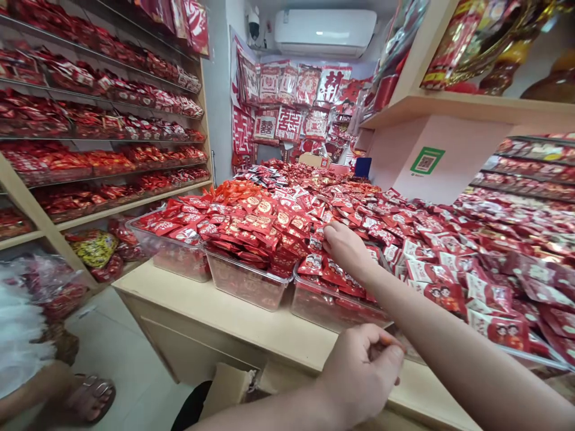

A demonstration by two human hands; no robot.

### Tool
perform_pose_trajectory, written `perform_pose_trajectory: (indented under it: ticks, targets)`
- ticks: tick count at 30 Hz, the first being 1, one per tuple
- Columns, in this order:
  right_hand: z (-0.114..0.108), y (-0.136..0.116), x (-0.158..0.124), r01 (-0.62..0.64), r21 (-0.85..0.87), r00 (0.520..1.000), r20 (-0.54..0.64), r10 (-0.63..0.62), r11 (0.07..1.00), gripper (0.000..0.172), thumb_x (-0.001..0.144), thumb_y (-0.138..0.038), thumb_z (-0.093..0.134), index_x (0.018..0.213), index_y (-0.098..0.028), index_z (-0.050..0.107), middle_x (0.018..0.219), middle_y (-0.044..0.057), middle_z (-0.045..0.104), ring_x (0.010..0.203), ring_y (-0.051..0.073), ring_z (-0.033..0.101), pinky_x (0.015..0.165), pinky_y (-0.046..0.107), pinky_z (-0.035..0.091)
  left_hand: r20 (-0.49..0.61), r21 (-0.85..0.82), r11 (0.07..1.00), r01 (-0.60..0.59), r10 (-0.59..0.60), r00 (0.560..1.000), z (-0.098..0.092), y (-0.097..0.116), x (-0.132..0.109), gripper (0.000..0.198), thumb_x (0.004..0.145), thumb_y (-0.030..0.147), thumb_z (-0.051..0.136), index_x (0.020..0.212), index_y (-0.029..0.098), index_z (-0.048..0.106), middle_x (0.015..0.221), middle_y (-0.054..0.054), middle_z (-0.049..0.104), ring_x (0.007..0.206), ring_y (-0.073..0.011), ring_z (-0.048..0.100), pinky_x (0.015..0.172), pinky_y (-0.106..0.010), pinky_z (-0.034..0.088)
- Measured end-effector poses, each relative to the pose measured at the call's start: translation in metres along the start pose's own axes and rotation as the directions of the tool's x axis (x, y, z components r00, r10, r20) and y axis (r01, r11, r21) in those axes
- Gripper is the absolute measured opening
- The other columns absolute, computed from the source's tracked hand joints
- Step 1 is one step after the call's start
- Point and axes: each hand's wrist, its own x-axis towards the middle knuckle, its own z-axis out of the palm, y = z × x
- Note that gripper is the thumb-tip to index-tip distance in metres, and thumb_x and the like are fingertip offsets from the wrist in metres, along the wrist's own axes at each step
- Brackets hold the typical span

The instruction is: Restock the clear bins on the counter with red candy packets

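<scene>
My right hand (348, 251) reaches over a clear plastic bin (335, 302) heaped with small red printed packets (312, 263). Its fingers are curled closed at the back of the heap, touching or right beside the packets; what they grip, if anything, is hidden. Lower and nearer, my left hand (359, 371) hovers in front of the counter edge, thumb and fingers pinched together. Whatever lies inside that pinch is too small or covered to name. Left of these, another clear bin (249, 284) holds red packets with gold round prints (260, 218).
The pale wooden counter (179, 293) carries many more packet-filled bins. Shelves (99, 102) of red packets line the left wall. An open cardboard box (227, 389) sits below the counter. Another person's sandalled foot (92, 395) is at lower left. A pillar with a QR sign (426, 161) stands right.
</scene>
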Motion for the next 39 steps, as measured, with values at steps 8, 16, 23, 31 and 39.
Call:
perform_pose_trajectory:
  ticks: [8,16,23,31,39]
  targets:
    - [0.017,0.007,-0.001,0.013,0.043,0.993,0.120,-0.018,0.999,0.015,0.083,-0.020,0.048,0.074,-0.014,0.058,0.085,0.010,0.060,0.079,0.019,0.056,0.070,0.026,0.040,0.063,0.072,0.996,-0.046,0.042,0.997,0.002,0.001,-0.005,0.019,0.071,0.025,0.051,0.077,0.012,0.063,0.052,0.001,0.045,0.047,-0.0085,0.039,0.042,-0.019,0.028]
    - [0.020,0.010,0.003,-0.029,0.105,0.988,0.152,0.012,0.994,0.016,0.082,-0.018,0.049,0.070,-0.013,0.059,0.093,0.010,0.061,0.082,0.018,0.057,0.073,0.026,0.040,0.071,0.131,0.990,-0.058,0.049,0.996,0.002,0.001,-0.006,0.022,0.071,0.025,0.051,0.079,0.011,0.065,0.052,0.001,0.044,0.046,-0.0085,0.038,0.041,-0.019,0.027]
    - [0.015,0.013,0.003,-0.075,0.146,0.985,0.164,0.051,0.986,0.017,0.082,-0.029,0.052,0.082,-0.014,0.062,0.090,0.010,0.063,0.085,0.021,0.057,0.075,0.028,0.041,0.078,0.162,0.984,-0.070,0.057,0.995,0.002,-0.002,-0.003,0.024,0.072,0.026,0.051,0.082,0.009,0.065,0.054,0.001,0.046,0.049,-0.0082,0.040,0.043,-0.018,0.029]
    - [0.013,0.017,0.011,-0.096,0.212,0.977,0.206,0.052,0.973,0.028,0.086,-0.029,0.045,0.105,-0.011,0.057,0.101,0.014,0.064,0.093,0.023,0.058,0.077,0.029,0.042,0.101,0.266,0.957,-0.117,0.093,0.990,0.003,-0.008,-0.003,0.021,0.072,0.023,0.051,0.081,0.010,0.065,0.057,0.001,0.049,0.051,-0.0077,0.043,0.045,-0.017,0.031]
    - [0.009,0.025,0.010,-0.164,0.259,0.972,0.209,0.111,0.952,0.021,0.081,-0.021,0.051,0.098,-0.016,0.062,0.098,0.007,0.067,0.088,0.019,0.060,0.076,0.024,0.042,0.111,0.338,0.930,-0.142,0.111,0.988,0.002,-0.010,-0.001,0.022,0.073,0.023,0.051,0.083,0.011,0.067,0.059,0.000,0.052,0.051,-0.0081,0.044,0.046,-0.018,0.033]
